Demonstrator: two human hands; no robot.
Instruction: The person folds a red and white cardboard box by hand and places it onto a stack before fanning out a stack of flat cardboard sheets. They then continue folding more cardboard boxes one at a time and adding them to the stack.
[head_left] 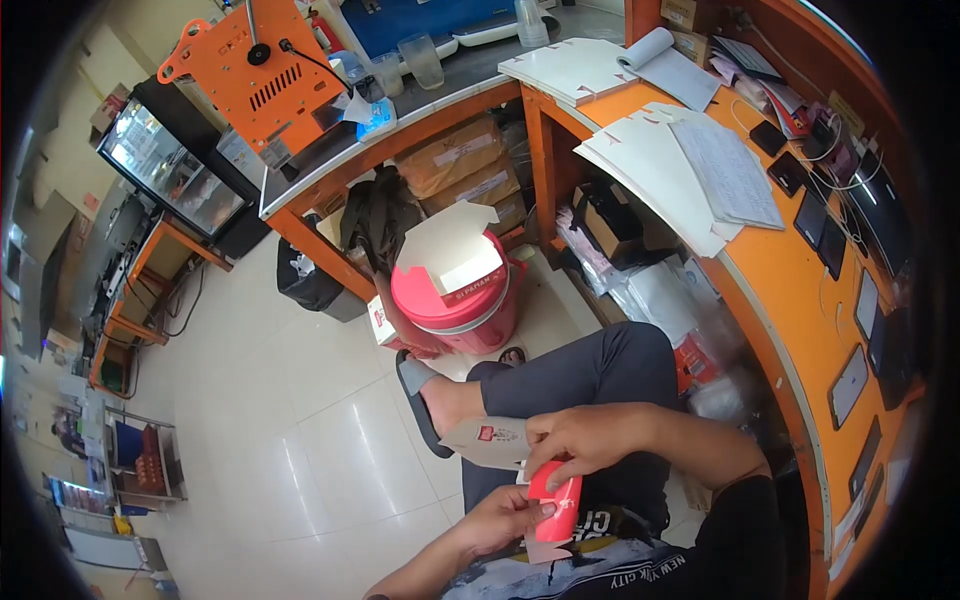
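Note:
On my lap is a partly folded cardboard food box (486,446), with a greyish printed panel and a bright red panel. My left hand (503,517) is closed on the red panel's lower left side, thumb on top. From the right, my right hand (583,437) grips the box at the red panel's upper end, fingers bent over it. Ahead of my feet, an open food box (462,268) with a white inside and a red printed side sits on the lid of a red bucket (470,322).
Stacks of flat white box blanks (640,165) lie on the orange counter (755,270) at right, along with several phones (848,384). An orange machine (262,85) stands on the far table. A black bag (305,275) and a small carton (381,322) are near the bucket.

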